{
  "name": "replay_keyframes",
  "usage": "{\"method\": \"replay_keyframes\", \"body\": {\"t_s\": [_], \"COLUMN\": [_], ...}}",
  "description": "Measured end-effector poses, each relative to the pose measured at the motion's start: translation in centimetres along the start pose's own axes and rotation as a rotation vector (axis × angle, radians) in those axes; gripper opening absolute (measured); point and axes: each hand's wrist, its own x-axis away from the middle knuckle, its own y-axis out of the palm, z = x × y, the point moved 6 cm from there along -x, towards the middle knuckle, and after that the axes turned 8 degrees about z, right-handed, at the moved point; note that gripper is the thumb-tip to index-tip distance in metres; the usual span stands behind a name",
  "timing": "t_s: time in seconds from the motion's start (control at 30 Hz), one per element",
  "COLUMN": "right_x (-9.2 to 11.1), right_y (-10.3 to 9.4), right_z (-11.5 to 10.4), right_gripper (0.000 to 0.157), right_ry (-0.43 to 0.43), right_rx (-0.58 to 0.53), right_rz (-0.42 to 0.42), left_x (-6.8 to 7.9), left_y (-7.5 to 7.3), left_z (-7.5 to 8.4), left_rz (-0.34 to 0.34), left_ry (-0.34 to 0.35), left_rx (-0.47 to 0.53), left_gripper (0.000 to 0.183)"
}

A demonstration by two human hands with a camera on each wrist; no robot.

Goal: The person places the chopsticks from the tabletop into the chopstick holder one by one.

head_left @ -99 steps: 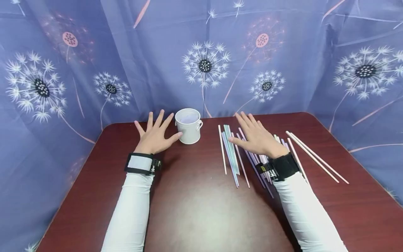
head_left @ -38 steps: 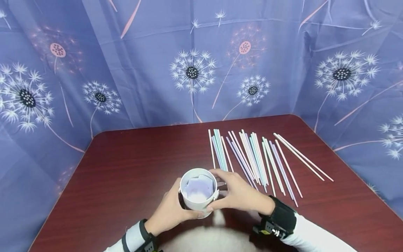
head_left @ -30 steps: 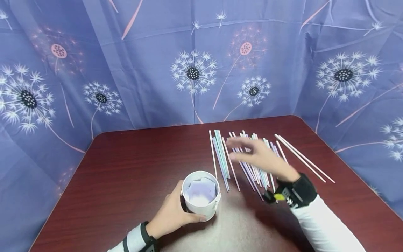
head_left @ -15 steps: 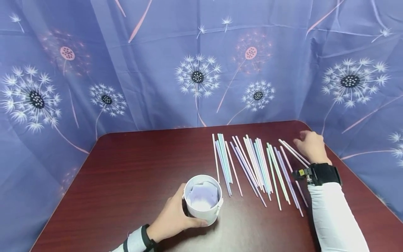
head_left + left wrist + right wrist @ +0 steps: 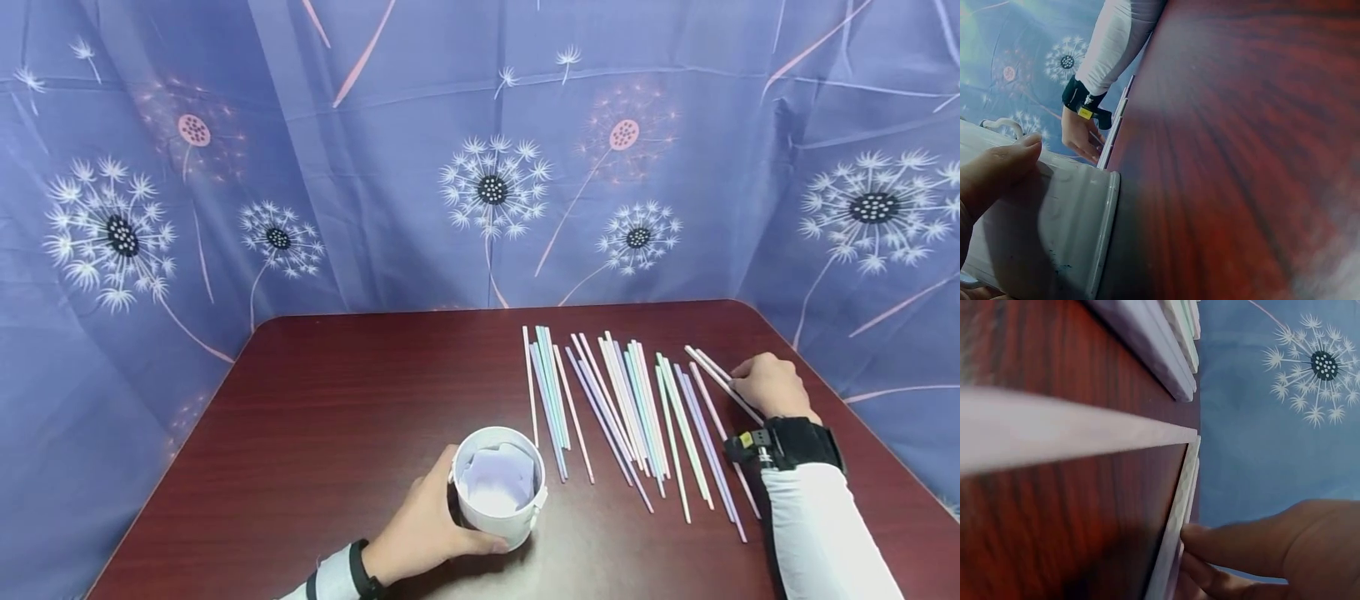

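Observation:
A small white bucket with pale lavender paper inside stands near the front middle of the table. My left hand grips it from the left, thumb across its near side; the left wrist view shows that thumb on the bucket's wall. At the far right, my right hand is down at two long white sticks that lie side by side. In the right wrist view, its thumb and fingertips pinch the outer white stick. The other white stick lies right against it.
Several pastel sticks in purple, green, teal, pink and white lie in loose rows between bucket and right hand, including a teal stick and a purple stick. A blue dandelion-print curtain stands behind the dark red table.
Both hands rested spread at the back; then they brought the bucket to the front. The right hand released it, swung right over the sticks and came down on the outermost pair.

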Motion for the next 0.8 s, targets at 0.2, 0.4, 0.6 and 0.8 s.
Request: {"method": "replay_keyframes", "body": {"t_s": [0.2, 0.4, 0.6, 0.8], "right_x": [0.3, 0.6, 0.7, 0.5], "right_y": [0.0, 0.4, 0.7, -0.4], "right_z": [-0.3, -0.5, -0.9, -1.8], "right_gripper": [0.030, 0.028, 0.021, 0.024], "right_ry": [-0.009, 0.013, 0.042, -0.031], "right_rx": [0.004, 0.017, 0.028, 0.020], "right_rz": [-0.064, -0.159, -0.223, -0.109], "left_x": [0.0, 0.0, 0.0, 0.0], "left_y": [0.0, 0.1, 0.1, 0.0], "left_z": [0.1, 0.1, 0.0, -0.1], "left_rz": [0.005, -0.005, 0.004, 0.020], "left_ry": [0.001, 0.003, -0.002, -0.005], "left_rx": [0.011, 0.012, -0.011, -0.037], "left_gripper": [0.097, 0.099, 0.100, 0.100]}}
